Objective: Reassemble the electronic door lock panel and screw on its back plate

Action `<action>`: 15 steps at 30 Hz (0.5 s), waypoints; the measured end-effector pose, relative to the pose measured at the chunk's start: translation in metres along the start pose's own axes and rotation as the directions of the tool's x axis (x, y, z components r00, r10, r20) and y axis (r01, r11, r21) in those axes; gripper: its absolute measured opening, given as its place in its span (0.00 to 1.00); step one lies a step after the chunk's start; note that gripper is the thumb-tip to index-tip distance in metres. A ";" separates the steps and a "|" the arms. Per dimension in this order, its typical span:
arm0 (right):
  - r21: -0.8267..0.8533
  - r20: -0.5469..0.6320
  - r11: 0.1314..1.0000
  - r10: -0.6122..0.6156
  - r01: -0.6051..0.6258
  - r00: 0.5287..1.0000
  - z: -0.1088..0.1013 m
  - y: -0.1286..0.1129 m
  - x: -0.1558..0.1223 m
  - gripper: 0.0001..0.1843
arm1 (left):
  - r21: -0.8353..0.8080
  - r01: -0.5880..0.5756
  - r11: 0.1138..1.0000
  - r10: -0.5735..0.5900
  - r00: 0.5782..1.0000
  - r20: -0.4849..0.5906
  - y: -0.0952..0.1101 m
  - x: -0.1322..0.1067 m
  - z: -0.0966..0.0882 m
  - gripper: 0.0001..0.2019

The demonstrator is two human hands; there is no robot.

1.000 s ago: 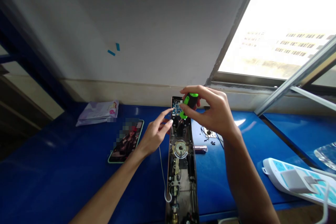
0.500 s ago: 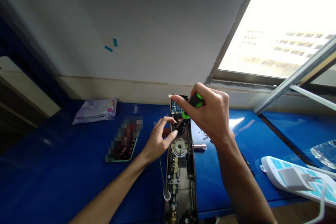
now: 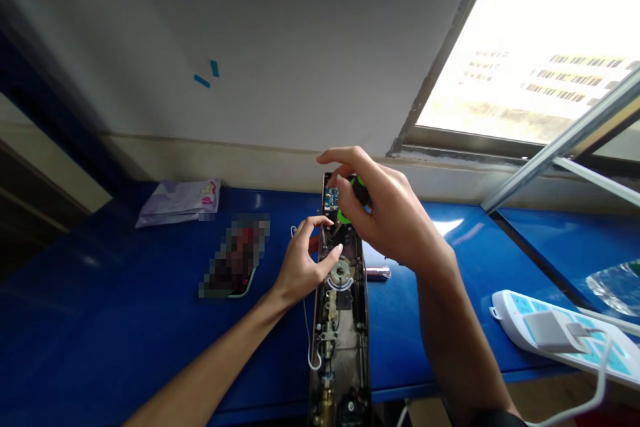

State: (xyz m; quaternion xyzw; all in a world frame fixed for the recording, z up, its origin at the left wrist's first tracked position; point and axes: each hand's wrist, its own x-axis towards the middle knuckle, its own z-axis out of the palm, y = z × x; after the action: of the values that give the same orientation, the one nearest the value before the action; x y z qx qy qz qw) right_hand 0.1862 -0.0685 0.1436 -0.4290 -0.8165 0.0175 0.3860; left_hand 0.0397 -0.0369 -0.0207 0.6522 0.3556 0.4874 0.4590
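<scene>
A long, narrow, dark housing [image 3: 353, 347], apparently an opened door lock, points away from me with its metal parts and wires exposed. At its far end sits a blue circuit board [image 3: 331, 198]. My left hand [image 3: 300, 270] is at the housing's left side, fingers curled at the edge, thumb and index finger reaching over the top, apart from each other. In my right hand [image 3: 395, 213] is a black and green screwdriver [image 3: 360, 192], slanting down into the housing; its tip is hard to make out. A round metal disc [image 3: 341, 271] lies just nearer than my left thumb.
A phone [image 3: 235, 257], partly blurred out, and a purple-white packet [image 3: 180, 201] lie left. A shiny cylinder [image 3: 379, 273] is right of the housing. Further right are a power strip [image 3: 570, 333] with a plugged-in charger and clear plastic [image 3: 615, 287]. A white wire [image 3: 309, 340] hangs along the housing's left side.
My right hand has turned and shifted left over the screwdriver, its index finger now stretched out. My left thumb and index finger have spread slightly. The whole view has shifted a little.
</scene>
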 end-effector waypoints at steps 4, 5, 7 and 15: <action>-0.048 -0.057 0.997 0.052 -0.055 0.997 0.000 0.003 0.000 0.13 | 0.045 -0.031 0.999 0.032 0.999 -0.021 -0.001 -0.001 0.001 0.19; -0.072 -0.094 0.994 0.072 -0.079 0.993 0.001 0.005 0.000 0.09 | 0.054 -0.038 0.998 0.039 0.999 -0.025 -0.001 -0.001 0.001 0.18; -0.101 -0.150 0.989 0.093 -0.108 0.984 0.002 0.007 -0.001 0.06 | 0.067 -0.048 0.997 0.050 0.998 -0.029 -0.001 -0.001 0.001 0.18; 0.073 0.076 0.997 0.013 -0.019 0.997 -0.005 -0.001 -0.004 0.22 | 0.053 -0.060 0.997 0.061 0.998 -0.028 -0.005 0.000 0.003 0.20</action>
State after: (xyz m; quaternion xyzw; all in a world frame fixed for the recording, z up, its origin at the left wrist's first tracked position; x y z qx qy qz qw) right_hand 0.1903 -0.0736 0.1451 -0.4200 -0.8259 0.0668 0.3701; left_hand 0.0420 -0.0364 -0.0254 0.6672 0.3549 0.5012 0.4215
